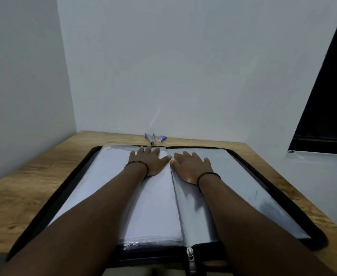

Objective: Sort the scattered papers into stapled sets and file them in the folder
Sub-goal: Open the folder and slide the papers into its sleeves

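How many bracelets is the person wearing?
2. One beaded bracelet circles the wrist of the left hand, and one plain dark band circles the wrist of the right hand. Both hands lie flat on the open folder.

Head camera looks forward and down, close over the desk (44,176).

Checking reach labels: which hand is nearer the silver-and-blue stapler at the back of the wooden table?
Left. The left hand lies flat on the folder's left page, its fingertips just short of the silver-and-blue stapler. The right hand lies flat on the right page, farther to the stapler's right.
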